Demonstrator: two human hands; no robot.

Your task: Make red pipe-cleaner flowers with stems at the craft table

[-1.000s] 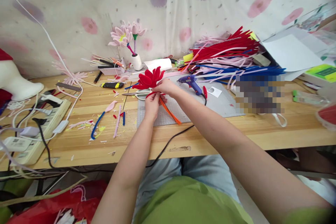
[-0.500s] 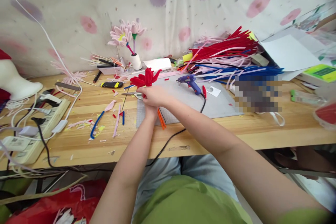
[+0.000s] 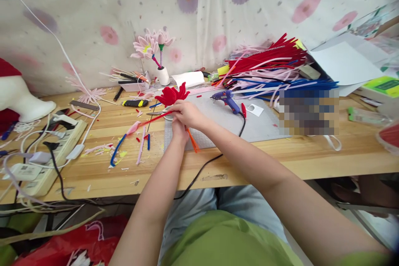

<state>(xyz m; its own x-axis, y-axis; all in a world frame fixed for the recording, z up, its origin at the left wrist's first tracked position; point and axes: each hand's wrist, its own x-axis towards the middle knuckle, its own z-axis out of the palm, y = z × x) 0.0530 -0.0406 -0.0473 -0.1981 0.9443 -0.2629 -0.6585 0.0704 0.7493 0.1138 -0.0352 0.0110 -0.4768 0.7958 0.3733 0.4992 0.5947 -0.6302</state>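
Observation:
Above my closed fingers sits a red pipe-cleaner flower (image 3: 171,94), its fuzzy petals spread. My left hand (image 3: 180,129) is wrapped round its lower part. Orange pipe-cleaner ends (image 3: 193,143) stick out below the hands, towards me. Over the flower's base lies my right hand (image 3: 190,115), with fingers pinched on a red pipe cleaner (image 3: 152,119) that points out to the left. The fingertips overlap, so the exact contact at the base is hidden. Partly behind the hands, scissors (image 3: 158,113) lie on the grey cutting mat (image 3: 252,126).
A blue glue gun (image 3: 229,100) lies right of my hands, its black cord running to the front edge. Pipe-cleaner bundles (image 3: 268,60) fill the back right. A utility knife (image 3: 135,103), scraps and a power strip (image 3: 52,158) are leftward; pink flowers (image 3: 146,45) stand behind.
A red pipe cleaner now reaches out left from my right hand, where none showed before. The flower has turned and tilted slightly in my grip. The view has shifted a little.

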